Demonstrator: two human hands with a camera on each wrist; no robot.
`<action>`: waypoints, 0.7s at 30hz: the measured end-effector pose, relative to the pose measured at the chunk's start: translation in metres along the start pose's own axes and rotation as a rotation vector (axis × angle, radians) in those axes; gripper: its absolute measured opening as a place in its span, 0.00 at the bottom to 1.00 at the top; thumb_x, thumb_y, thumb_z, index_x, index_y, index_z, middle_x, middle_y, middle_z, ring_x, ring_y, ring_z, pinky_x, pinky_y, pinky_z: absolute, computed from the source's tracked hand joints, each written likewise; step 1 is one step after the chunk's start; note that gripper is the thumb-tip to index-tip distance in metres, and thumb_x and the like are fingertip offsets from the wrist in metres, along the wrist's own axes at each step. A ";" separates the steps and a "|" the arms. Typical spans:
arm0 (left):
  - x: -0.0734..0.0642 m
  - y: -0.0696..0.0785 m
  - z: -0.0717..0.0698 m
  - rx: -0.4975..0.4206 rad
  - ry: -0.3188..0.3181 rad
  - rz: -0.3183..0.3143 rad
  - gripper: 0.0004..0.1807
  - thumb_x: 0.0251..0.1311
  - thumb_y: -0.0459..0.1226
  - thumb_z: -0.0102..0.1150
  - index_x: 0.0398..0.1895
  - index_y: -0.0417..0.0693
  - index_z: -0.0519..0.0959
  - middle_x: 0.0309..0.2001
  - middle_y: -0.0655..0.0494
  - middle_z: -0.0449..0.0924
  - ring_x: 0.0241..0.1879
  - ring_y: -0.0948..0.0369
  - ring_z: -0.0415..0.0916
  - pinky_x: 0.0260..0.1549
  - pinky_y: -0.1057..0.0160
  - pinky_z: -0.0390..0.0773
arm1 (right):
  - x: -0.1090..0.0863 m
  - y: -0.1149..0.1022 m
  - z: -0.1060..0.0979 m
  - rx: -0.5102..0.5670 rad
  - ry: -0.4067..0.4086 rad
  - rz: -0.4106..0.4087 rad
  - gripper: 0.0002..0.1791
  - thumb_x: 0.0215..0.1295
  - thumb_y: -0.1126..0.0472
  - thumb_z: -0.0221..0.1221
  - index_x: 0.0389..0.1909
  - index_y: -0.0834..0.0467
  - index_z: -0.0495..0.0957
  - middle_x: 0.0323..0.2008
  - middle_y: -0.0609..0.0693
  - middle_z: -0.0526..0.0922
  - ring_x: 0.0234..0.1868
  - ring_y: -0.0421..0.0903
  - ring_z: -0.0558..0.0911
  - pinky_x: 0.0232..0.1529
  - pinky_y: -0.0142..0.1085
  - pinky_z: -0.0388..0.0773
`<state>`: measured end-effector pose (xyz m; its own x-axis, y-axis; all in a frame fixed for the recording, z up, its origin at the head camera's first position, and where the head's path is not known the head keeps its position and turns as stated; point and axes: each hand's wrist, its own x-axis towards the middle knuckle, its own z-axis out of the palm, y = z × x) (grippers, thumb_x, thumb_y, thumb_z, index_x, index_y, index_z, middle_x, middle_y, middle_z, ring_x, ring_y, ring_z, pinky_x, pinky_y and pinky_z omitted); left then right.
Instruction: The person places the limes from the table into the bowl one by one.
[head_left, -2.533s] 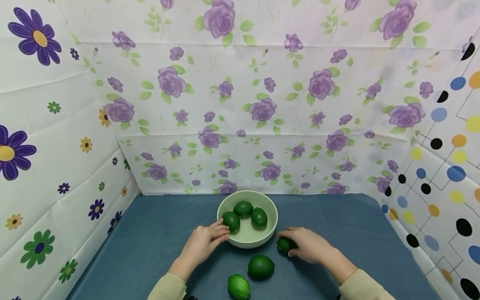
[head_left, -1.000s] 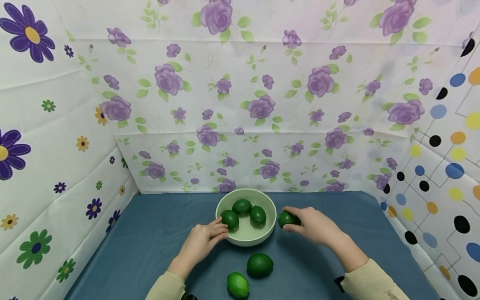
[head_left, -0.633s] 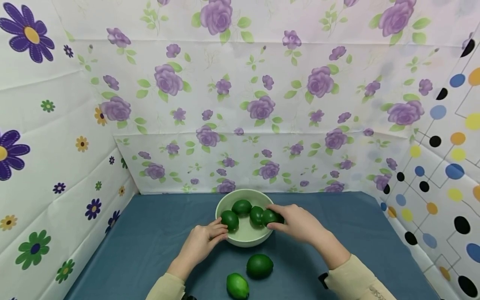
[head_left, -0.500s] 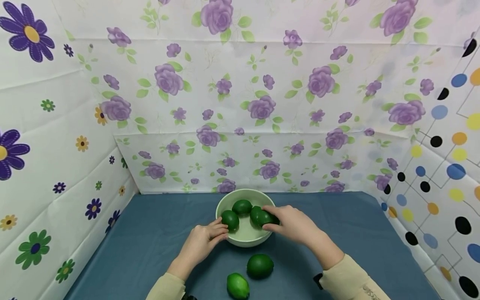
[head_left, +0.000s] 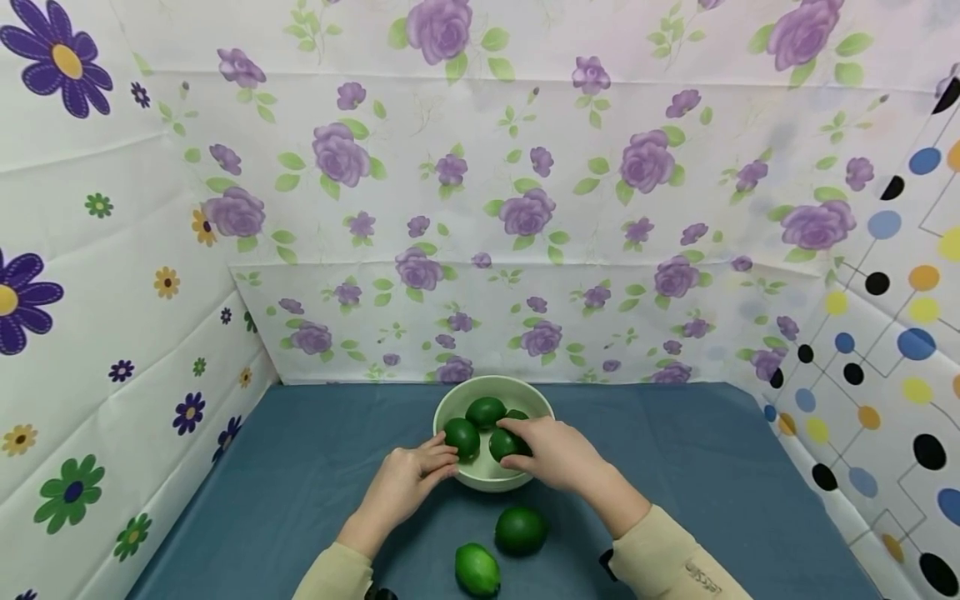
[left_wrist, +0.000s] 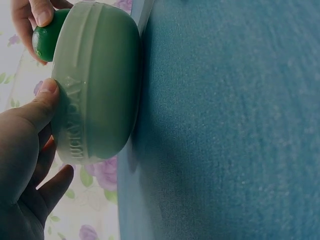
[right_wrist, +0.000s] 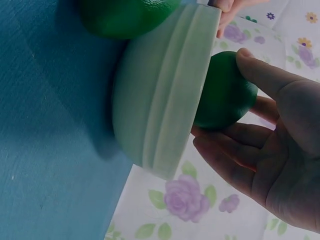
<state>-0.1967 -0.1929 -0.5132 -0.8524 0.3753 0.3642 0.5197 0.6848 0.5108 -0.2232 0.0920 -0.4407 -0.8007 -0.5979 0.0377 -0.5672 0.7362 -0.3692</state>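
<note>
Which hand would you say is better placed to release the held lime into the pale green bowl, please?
The right hand, I'd judge: it grips the lime at the mouth of the pale green bowl. The left hand holds the bowl's edge, seemingly better for steadying.

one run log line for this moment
left hand: on bowl at rim | right hand: holding green fruit at bowl's mouth | in bowl: three other fruits | on table: darker fruit, lighter fruit
</note>
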 end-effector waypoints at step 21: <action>-0.001 -0.001 -0.001 -0.001 -0.008 0.005 0.17 0.68 0.45 0.72 0.56 0.52 0.92 0.56 0.58 0.89 0.69 0.57 0.76 0.60 0.52 0.85 | 0.018 -0.009 0.018 -0.046 -0.013 0.093 0.31 0.67 0.44 0.75 0.66 0.54 0.83 0.48 0.50 0.88 0.41 0.47 0.87 0.38 0.45 0.87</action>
<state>-0.1965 -0.1940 -0.5130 -0.8503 0.3836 0.3604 0.5239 0.6822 0.5100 -0.2285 0.0689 -0.4536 -0.8478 -0.5303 -0.0074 -0.4990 0.8023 -0.3277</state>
